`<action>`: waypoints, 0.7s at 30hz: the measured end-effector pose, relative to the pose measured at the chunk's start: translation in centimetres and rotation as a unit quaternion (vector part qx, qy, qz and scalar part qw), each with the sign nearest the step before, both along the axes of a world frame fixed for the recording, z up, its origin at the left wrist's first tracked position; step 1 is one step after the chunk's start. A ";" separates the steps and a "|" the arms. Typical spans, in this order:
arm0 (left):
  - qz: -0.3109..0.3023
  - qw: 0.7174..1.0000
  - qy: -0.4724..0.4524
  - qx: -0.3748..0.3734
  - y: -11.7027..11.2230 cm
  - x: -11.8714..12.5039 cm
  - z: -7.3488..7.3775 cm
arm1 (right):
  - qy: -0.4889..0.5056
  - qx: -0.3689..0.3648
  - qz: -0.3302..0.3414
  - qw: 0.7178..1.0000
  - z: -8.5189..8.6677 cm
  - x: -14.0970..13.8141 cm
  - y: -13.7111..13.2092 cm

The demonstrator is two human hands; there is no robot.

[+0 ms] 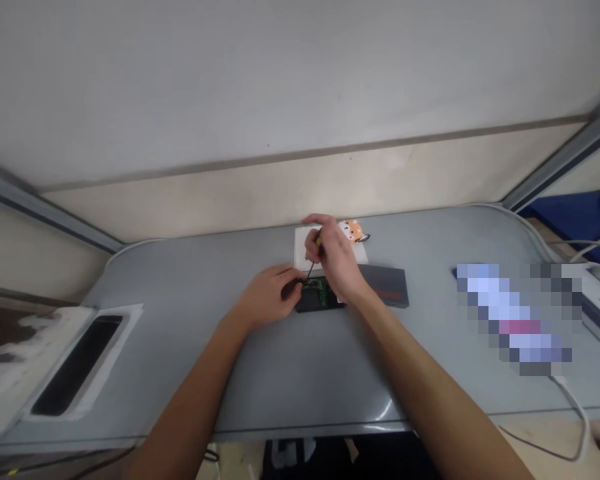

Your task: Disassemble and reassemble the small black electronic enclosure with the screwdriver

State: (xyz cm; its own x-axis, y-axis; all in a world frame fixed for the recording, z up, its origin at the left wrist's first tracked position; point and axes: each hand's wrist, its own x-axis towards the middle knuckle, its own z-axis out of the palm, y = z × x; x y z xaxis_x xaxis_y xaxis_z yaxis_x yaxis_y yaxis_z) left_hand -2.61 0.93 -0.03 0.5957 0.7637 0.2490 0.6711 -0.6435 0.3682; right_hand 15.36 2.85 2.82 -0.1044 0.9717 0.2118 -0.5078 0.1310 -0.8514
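a pale grey wall panel fills the upper view, edged below by a darker strip; under that runs a cream band. grey metal posts slant in at left and right. the grey surface has rounded back corners and a bright glint near its front edge, with beige floor below.

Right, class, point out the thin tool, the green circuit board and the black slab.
Thin tool [311, 268], head view: its shaft.
Green circuit board [322, 287], head view: its upper face.
Black slab [77, 367], head view: its middle.
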 end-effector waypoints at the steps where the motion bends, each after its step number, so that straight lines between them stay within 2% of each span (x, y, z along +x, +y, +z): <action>1: 0.001 1.000 -0.001 -0.001 0.0 0.0 0.0 | 0.009 0.000 0.015 1.000 0.1 0.1 0.0; 4: 0.004 1.000 -0.003 0.003 0.1 0.1 -0.2 | 0.031 -0.004 0.039 0.999 0.3 0.3 -0.1; 9: 0.009 1.000 -0.009 0.007 0.2 0.1 -0.5 | 0.052 -0.036 -0.004 0.998 -0.1 0.1 0.0; 12: 0.010 1.000 -0.002 0.001 0.1 0.2 -0.3 | 0.030 -0.025 -0.038 0.999 -0.2 0.1 0.2; 17: 0.010 1.000 0.007 0.005 0.1 0.2 -0.2 | 0.009 -0.003 0.013 1.000 0.4 0.5 0.0; 21: 0.016 1.000 0.003 0.007 0.2 0.1 -0.6 | -0.031 -0.007 -0.017 0.999 0.7 0.1 -0.5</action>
State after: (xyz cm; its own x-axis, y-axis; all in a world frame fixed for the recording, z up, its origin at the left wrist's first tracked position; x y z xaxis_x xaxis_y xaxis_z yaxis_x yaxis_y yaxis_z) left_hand -2.53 1.12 -0.58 0.5724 0.7790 0.2559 0.6937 -0.6265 0.3553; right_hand 15.47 2.39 3.49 -0.0841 0.9777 0.1923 -0.4487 0.1352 -0.8834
